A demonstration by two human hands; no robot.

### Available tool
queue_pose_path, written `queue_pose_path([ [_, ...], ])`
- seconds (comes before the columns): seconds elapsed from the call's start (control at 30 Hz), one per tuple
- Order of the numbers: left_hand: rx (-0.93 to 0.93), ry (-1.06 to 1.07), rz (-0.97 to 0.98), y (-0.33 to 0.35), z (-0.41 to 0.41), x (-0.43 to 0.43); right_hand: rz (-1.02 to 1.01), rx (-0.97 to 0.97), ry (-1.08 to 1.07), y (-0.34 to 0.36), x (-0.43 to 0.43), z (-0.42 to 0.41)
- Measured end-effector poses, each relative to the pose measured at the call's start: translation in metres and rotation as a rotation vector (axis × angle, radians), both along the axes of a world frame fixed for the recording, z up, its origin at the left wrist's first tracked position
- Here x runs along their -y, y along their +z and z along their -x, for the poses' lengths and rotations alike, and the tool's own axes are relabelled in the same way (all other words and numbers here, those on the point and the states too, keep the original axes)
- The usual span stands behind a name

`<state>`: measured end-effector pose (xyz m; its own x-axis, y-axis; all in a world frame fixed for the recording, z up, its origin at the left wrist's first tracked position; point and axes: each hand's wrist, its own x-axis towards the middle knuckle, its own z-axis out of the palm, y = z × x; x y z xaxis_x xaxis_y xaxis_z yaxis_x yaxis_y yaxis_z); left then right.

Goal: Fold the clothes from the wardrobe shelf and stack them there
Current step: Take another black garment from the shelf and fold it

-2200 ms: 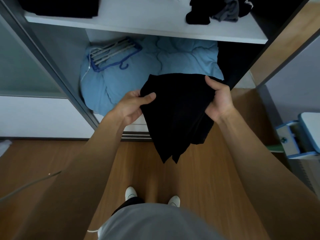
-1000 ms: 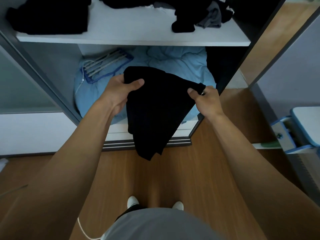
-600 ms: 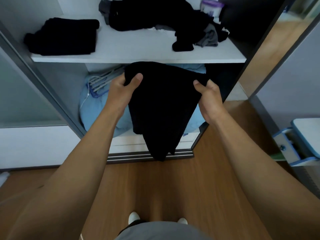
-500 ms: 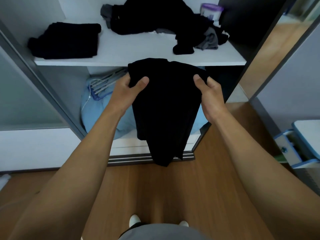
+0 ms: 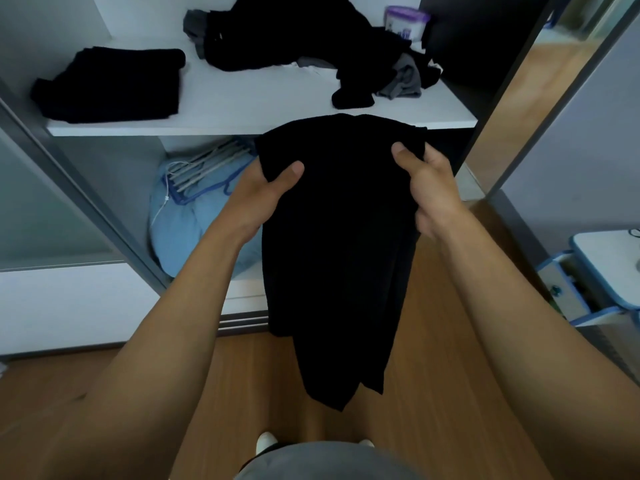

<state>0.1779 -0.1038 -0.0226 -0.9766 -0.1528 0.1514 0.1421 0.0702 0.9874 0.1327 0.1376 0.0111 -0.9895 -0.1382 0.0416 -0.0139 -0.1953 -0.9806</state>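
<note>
A black garment [image 5: 339, 244] hangs folded lengthwise in front of the wardrobe, its top edge level with the front lip of the white shelf [image 5: 242, 98]. My left hand [image 5: 266, 192] grips its upper left corner, thumb on top. My right hand [image 5: 426, 181] grips the upper right corner the same way. A folded black stack [image 5: 110, 84] lies at the shelf's left end. A loose heap of black and grey clothes [image 5: 311, 46] fills the shelf's back and right.
A purple-lidded tub [image 5: 407, 20] stands at the shelf's back right. Below the shelf lie a light blue duvet [image 5: 194, 220] and blue hangers [image 5: 204, 168]. A grey sliding-door frame [image 5: 86, 202] runs on the left. A blue and white drawer unit [image 5: 595, 275] stands at the right.
My hands have lifted the black garment from low in front of the duvet to shelf height, and my view has tilted up onto the shelf.
</note>
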Motion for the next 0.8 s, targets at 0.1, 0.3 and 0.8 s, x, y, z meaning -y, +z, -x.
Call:
queue_pose_path([
  [0.1,0.013,0.007,-0.113,0.011,0.004,-0.012,0.195,0.032,0.068,-0.005,-0.018,-0.004],
  [0.3,0.048,0.057,-0.265,0.024,0.004,-0.018,0.254,0.309,0.4,-0.064,-0.019,-0.033],
  [0.8,0.284,-0.081,-0.804,-0.026,-0.052,0.065,0.141,0.359,0.316,-0.068,0.054,-0.054],
])
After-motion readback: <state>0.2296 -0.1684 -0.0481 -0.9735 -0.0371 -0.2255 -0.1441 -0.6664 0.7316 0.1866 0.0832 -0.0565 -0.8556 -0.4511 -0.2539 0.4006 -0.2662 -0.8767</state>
